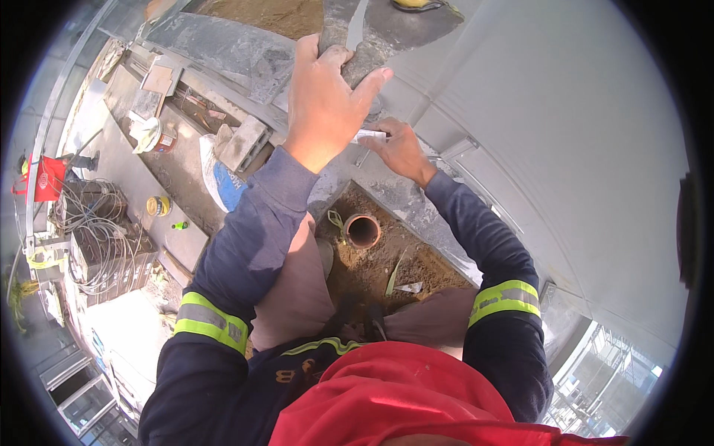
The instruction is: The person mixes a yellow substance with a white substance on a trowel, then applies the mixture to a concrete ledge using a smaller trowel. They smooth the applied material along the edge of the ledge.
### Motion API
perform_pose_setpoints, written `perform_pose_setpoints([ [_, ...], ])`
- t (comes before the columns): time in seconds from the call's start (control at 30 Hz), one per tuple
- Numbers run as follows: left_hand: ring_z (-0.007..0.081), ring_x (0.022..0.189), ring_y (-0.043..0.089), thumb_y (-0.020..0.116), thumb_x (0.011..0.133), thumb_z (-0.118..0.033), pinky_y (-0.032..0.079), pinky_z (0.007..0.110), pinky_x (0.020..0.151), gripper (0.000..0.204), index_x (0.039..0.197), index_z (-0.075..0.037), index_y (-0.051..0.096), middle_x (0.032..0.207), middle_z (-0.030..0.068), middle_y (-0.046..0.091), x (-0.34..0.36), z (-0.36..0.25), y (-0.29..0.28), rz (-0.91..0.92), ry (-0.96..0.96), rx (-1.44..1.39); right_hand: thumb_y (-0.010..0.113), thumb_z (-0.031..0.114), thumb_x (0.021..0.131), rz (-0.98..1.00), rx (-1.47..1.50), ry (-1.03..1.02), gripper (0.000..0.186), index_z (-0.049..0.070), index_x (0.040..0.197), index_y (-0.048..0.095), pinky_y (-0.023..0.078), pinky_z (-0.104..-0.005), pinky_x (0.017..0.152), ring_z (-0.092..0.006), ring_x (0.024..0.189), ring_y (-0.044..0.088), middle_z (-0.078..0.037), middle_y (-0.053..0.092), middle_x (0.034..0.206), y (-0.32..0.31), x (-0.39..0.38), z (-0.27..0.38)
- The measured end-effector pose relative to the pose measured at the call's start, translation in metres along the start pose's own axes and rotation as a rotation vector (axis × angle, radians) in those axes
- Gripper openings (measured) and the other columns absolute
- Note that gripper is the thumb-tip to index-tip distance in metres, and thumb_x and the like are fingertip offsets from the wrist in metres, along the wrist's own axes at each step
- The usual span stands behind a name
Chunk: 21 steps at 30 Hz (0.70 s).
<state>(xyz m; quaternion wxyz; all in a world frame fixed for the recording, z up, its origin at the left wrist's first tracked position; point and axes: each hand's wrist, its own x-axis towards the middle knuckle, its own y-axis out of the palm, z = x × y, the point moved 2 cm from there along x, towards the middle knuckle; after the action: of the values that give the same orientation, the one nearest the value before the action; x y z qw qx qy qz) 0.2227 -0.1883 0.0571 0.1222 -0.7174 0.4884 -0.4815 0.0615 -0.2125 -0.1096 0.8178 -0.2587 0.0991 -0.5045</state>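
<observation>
My left hand (327, 104) is raised at the upper middle, fingers and thumb spread, over or against a grey, dusty surface (364, 63); whether it touches is unclear. Just below and to the right, my right hand (404, 154) pinches a narrow white strip with dark marks (370, 137), partly hidden by the fingers. Between my knees a round orange-brown pipe (363, 232) stands end-up in a dirt-filled opening (357, 275). A green-yellow strip (394, 273) and a pale scrap (409, 288) lie on the dirt.
A smooth grey wall (580, 149) rises close on my right. To the left are a hollow block (248, 145), a white-and-blue sack (223, 182), a bucket (158, 137), a yellow can (158, 206) and coiled cables (97, 238). Farther left, a person's leg shows beside a red bag (48, 178).
</observation>
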Motion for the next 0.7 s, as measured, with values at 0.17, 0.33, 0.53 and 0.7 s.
perform_pose_setpoints([
  [0.17, 0.0411, 0.101, 0.064, 0.08, 0.084, -0.036, 0.053, 0.047, 0.086, 0.051, 0.111, 0.006, 0.068, 0.121, 0.022, 0.053, -0.014, -0.034, 0.005, 0.154, 0.113, -0.031, 0.076, 0.017, 0.092, -0.308, 0.61, 0.061, 0.028, -0.003, 0.109, 0.066, 0.048, -0.0226, 0.053, -0.0138, 0.07, 0.066, -0.015, 0.067, 0.102, -0.117, -0.124, 0.069],
  [0.33, 0.0384, 0.098, 0.065, 0.081, 0.083, -0.028, 0.055, 0.046, 0.081, 0.044, 0.111, 0.003, 0.069, 0.123, 0.0175, 0.054, -0.047, -0.08, 0.007, 0.268, 0.25, 0.02, 0.074, 0.015, 0.093, -0.72, 0.619, -0.202, 0.026, -0.001, 0.109, 0.062, 0.048, -0.0216, 0.054, -0.0107, 0.069, 0.059, -0.023, 0.068, 0.106, -0.185, -0.222, 0.096],
  [0.53, 0.0352, 0.097, 0.066, 0.08, 0.083, -0.027, 0.055, 0.047, 0.08, 0.037, 0.103, 0.003, 0.071, 0.12, 0.0156, 0.054, -0.096, -0.128, 0.03, 0.543, 0.373, 0.051, 0.076, 0.02, 0.093, -0.924, -0.285, -0.419, 0.035, -0.004, 0.113, 0.059, 0.053, -0.0269, 0.062, -0.0177, 0.074, 0.067, -0.022, 0.072, 0.097, -0.207, -0.259, 0.125],
  [0.7, 0.0382, 0.1, 0.065, 0.079, 0.083, -0.025, 0.054, 0.047, 0.083, 0.038, 0.107, 0.002, 0.07, 0.126, 0.0152, 0.054, -0.103, -0.154, 0.041, 0.597, 0.37, 0.055, 0.069, 0.039, 0.096, -1.185, -0.619, -0.676, 0.045, -0.001, 0.115, 0.06, 0.061, -0.0401, 0.071, -0.0289, 0.08, 0.073, -0.019, 0.071, 0.086, -0.239, -0.321, 0.183],
])
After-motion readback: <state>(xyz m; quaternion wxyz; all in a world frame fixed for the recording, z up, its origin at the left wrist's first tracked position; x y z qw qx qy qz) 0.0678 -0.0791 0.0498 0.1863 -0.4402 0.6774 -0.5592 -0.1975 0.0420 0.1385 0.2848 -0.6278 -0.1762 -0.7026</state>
